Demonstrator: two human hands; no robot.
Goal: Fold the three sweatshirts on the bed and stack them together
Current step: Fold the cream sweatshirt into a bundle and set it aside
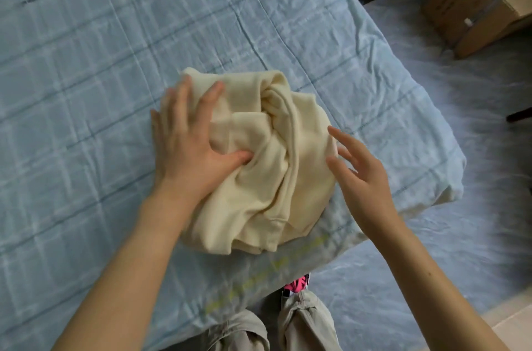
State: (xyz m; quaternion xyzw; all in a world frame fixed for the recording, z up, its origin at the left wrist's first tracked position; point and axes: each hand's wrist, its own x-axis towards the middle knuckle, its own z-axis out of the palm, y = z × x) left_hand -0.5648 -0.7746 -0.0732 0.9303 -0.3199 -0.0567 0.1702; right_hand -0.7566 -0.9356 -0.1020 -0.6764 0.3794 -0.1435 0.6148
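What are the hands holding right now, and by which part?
Nothing is gripped. The left hand presses flat on the left side of the cream sweatshirt bundle, thumb tucked into a fold. The right hand is open at its right edge.

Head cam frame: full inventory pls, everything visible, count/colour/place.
sweatshirt: one seen, cream, bunched near the bed's near right corner; others not visible
bed cover: one, light blue checked, fills the left and centre
cardboard box: one, brown, top right, off the bed
floor sheet: one, pale blue-grey, right of the bed
trouser legs: two, khaki, bottom centre
footwear: a pink-and-black piece, barely visible below the bed edge
left hand: flat, pressing on the sweatshirt's left part, thumb tucked into a fold
right hand: open, fingers spread, at the sweatshirt's right edge
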